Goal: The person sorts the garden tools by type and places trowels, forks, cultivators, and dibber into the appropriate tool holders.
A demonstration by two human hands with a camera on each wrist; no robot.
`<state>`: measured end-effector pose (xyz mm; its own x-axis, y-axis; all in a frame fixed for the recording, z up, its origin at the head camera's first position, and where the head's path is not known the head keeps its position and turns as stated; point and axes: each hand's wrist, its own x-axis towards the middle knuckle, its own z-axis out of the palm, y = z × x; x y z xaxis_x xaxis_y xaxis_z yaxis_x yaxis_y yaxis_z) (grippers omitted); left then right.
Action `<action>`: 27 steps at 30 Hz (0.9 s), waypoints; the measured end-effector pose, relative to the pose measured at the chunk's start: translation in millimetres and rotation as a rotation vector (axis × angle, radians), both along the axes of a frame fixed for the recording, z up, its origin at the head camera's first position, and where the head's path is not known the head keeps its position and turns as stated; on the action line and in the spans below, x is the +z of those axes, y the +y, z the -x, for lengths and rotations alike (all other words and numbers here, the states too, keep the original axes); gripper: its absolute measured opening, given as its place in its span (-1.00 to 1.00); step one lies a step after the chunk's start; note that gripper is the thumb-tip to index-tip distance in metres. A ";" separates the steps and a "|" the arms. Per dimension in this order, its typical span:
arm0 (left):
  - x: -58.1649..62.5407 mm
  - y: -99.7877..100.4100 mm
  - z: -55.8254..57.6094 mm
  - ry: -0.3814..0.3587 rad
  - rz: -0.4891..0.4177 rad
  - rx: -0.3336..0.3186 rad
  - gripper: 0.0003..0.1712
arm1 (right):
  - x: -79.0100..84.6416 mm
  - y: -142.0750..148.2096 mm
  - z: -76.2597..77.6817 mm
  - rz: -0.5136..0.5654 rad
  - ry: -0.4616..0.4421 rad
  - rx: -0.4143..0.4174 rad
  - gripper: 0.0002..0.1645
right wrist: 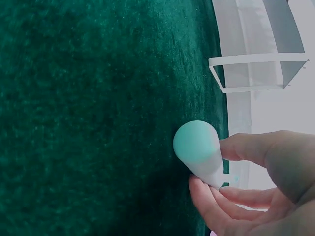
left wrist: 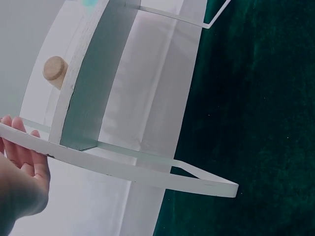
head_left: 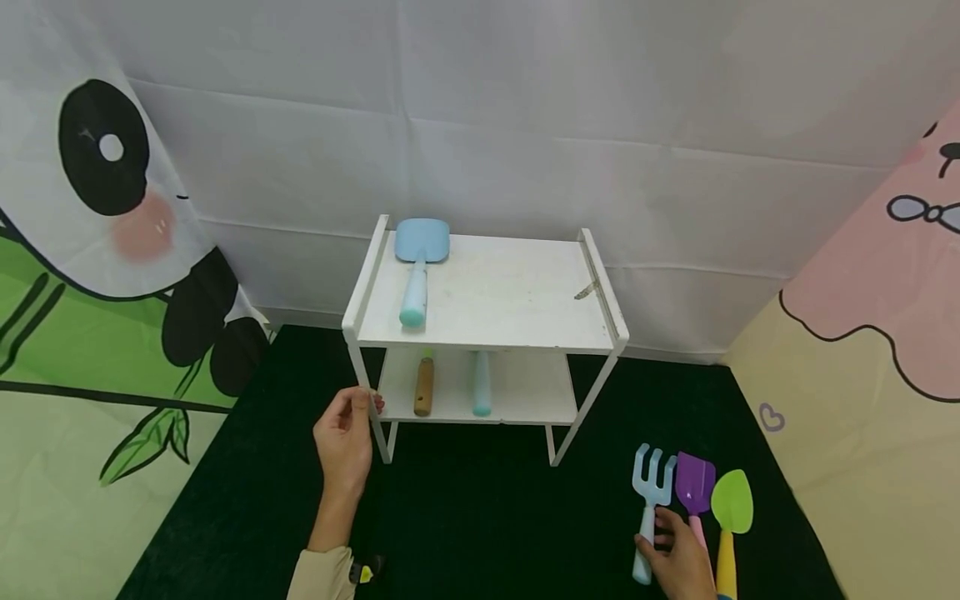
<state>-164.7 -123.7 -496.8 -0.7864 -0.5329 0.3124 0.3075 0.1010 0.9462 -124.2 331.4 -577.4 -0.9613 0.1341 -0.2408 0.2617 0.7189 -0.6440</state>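
Observation:
At the left side of a small white two-tier shelf (head_left: 480, 329), my left hand (head_left: 347, 437) grips the front leg, its fingers passing behind the white bar in the left wrist view. My right hand (head_left: 681, 557) pinches the handle of a light blue toy garden fork (head_left: 652, 482), thumb on one side and fingers on the other. The rounded handle end (right wrist: 197, 142) faces the right wrist camera. Close beside that hand lie a purple toy shovel (head_left: 694, 482) with a pink handle and a green trowel (head_left: 732, 502) with a yellow handle.
A light blue toy shovel (head_left: 422, 242) lies on the top tier at left. On the lower tier, a wooden handle (head_left: 423, 387) and a pale blue handle (head_left: 482, 385) point forward, their far ends hidden. Dark green cloth (head_left: 480, 517) covers the surface; a white curtain (head_left: 525, 125) hangs behind.

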 end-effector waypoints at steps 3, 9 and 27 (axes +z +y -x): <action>0.0 -0.4 0.0 0.002 0.003 0.003 -0.62 | 0.3 1.1 0.5 -0.006 -0.005 0.004 -0.29; -0.5 -0.5 0.3 0.009 0.001 0.000 -0.62 | 1.1 6.8 1.5 0.062 -0.070 -0.001 -0.24; -1.7 -1.0 0.7 -0.003 0.000 -0.009 -0.61 | 3.8 11.2 -3.7 0.458 -0.229 -0.147 -0.05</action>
<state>-165.4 -124.7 -498.5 -0.7919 -0.5262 0.3100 0.3055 0.0982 0.9471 -120.6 342.5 -573.6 -0.8563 0.0953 -0.5076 0.5090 0.3225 -0.7981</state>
